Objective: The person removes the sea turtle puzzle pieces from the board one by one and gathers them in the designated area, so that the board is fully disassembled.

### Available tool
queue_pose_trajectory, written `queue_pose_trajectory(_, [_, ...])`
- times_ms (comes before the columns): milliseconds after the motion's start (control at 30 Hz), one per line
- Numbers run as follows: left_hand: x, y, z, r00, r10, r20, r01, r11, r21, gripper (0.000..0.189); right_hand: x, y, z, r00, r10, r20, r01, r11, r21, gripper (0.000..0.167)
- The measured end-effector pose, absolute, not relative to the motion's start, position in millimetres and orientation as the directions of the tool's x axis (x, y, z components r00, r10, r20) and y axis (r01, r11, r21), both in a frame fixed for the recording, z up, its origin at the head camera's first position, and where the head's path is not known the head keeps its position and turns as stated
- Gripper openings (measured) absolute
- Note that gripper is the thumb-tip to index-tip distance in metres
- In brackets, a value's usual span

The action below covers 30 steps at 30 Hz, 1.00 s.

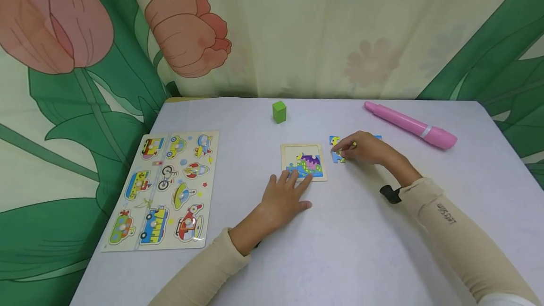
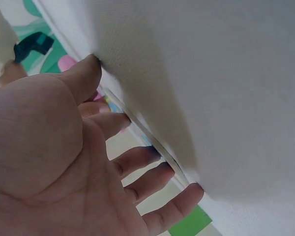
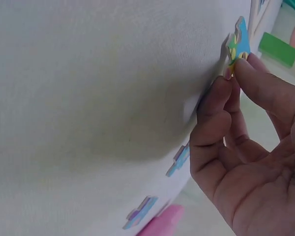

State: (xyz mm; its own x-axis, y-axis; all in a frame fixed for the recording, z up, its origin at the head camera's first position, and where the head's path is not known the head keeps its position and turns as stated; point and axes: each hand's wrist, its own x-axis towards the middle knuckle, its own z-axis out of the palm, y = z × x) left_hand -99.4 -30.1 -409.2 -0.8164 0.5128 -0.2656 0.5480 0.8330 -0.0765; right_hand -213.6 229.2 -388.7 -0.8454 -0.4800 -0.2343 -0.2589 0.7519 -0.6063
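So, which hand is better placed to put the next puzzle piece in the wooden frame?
Probably the right hand: it pinches a puzzle piece, to the right of the wooden frame. The left hand, with fingers at the frame's near edge, seems better for steadying.

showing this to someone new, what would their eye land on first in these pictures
Probably the huge pink tulip on the left of the backdrop, then the bright pink pen-shaped object toward the far right of the table and the vehicle board at its left. Between them, the left hand has its fingers at the near edge of a small framed puzzle, while the right hand pinches a puzzle piece just to the right.
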Motion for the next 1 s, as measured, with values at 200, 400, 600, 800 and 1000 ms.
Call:
queue_pose_trajectory(200, [-100,-30,-409,-0.816,0.512,-0.267,0.548,0.833,-0.077,0.071,-214,227,-392,-0.862,-0.466,-0.199,-0.278,0.764,-0.583,0.023])
queue_pose_trajectory(400, [-100,-30,-408,-0.818,0.513,-0.261,0.547,0.834,-0.073,0.071,-211,227,-395,-0.89,-0.413,-0.191,-0.238,0.779,-0.58,0.02])
queue_pose_trajectory(600, [-101,-31,-408,-0.816,0.514,-0.266,0.545,0.837,-0.055,0.071,-210,225,-396,-0.898,-0.399,-0.185,-0.219,0.77,-0.599,0.02])
queue_pose_trajectory(800, [-101,-31,-407,-0.815,0.521,-0.254,0.553,0.831,-0.069,0.071,-209,224,-394,-0.896,-0.423,-0.136,-0.274,0.766,-0.581,0.02])
queue_pose_trajectory(1000, [-99,-32,-410,-0.816,0.522,-0.248,0.55,0.833,-0.056,0.071,-209,208,-388,-0.895,-0.431,-0.118,-0.289,0.759,-0.584,0.02])
